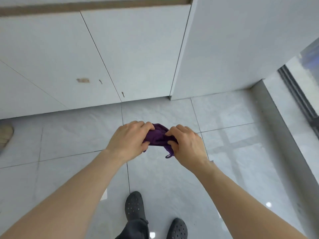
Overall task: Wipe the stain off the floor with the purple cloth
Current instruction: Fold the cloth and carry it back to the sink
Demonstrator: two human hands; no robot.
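A bunched purple cloth [158, 135] is held in front of me, well above the grey tiled floor [233, 152]. My left hand [129, 138] grips its left end and my right hand [187, 144] pinches its right end. A small loop of the cloth dangles below my right hand. I cannot make out a stain on the tiles from here; the hands and arms hide part of the floor.
White cabinet doors [134, 54] stand straight ahead, with a white wall panel [241, 45] to the right. A dark sliding-door track [296, 90] runs along the far right. My black clogs [135, 207] are at the bottom. Another shoe [6, 133] shows at the left edge.
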